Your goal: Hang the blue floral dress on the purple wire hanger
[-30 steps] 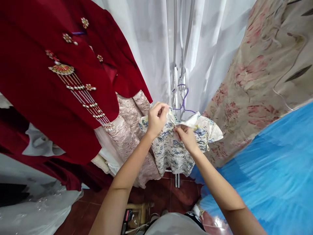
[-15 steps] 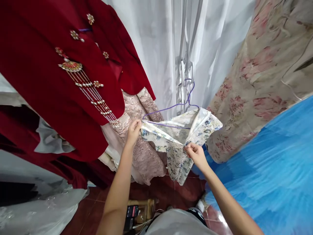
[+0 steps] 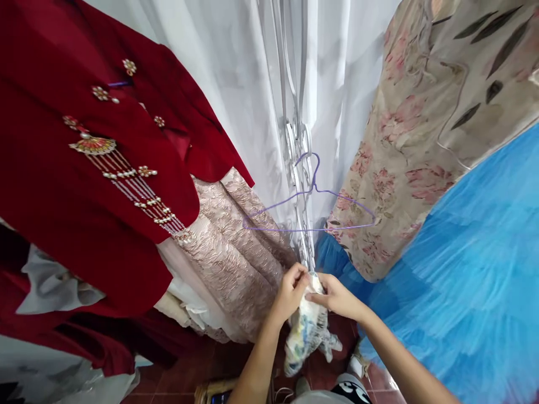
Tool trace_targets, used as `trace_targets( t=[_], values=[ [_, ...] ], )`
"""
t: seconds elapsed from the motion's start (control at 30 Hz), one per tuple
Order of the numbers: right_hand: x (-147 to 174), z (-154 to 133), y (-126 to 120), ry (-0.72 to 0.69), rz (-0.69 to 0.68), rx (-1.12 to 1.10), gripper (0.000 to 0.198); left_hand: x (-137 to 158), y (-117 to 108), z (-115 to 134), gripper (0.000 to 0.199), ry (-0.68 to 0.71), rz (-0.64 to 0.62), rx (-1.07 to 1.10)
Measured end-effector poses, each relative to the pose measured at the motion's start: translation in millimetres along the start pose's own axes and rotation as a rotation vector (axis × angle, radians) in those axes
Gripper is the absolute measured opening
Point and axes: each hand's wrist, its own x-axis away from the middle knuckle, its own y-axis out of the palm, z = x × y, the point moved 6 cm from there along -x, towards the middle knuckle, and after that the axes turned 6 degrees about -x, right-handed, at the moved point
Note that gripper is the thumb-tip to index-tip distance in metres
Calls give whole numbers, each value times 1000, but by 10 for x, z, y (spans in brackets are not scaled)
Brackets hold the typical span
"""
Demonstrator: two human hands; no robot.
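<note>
Left hand [image 3: 291, 293]: pinching the bunched garment [image 3: 309, 325], up top!
Right hand [image 3: 333, 294]: gripping it too, close alongside!
Hanger [image 3: 314, 182]: bare, hanging above!

1. Here in the centre, the hanger [image 3: 314, 187] hangs on the hook chain [image 3: 300, 213], the curtain [image 3: 236, 84] behind both!
2. Below the hanger's bottom edge, the garment [image 3: 307, 325] sits between left hand [image 3: 293, 289] and right hand [image 3: 334, 294], above the floor [image 3: 164, 379].
3. Over left, the jacket [image 3: 168, 140]; the skirt [image 3: 227, 241] emerges beneath its lower edge, behind the hanger's left corner.
4. Across right, the dress [image 3: 404, 140], behind the hanger's right corner!
5. And the tulle skirt [image 3: 455, 280] spreads below the dress's lower edge.
</note>
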Motion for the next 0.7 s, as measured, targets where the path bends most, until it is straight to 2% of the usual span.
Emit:
trace_targets(
  t=[0.1, 0.2, 0.3, 0.37, 0.43, 0.53, 0.63, 0.7],
  values=[
    [184, -89, -410, 4, 116, -51, 23, 54, 176, -199, 35, -79, -196, 56],
    [445, -269, -1066, -174, 404, 139, 23, 179, 245, -395, 35, -148, -346, -82],
    [564, -434, -1567, -354, 605, 356, 12, 236, 150, -464, 31, -161, -346, -237],
    [434, -501, -1755, -430, 638, 418, 8, 215, -1, -420, 30, -120, -258, -336],
    [131, -547, -1836, -485, 591, 426, 9, 179, -202, -294, 31, -31, -98, -430],
    [-488, -561, -1776, -507, 400, 429, 13, 180, -478, 66, 30, 211, 156, -543],
    [-997, -456, -1577, -438, 160, 407, 15, 215, -625, 504, 23, 459, 266, -609],
    [-1172, -347, -1442, -378, 66, 384, 14, 206, -704, 760, 23, 569, 291, -635]
  ],
)
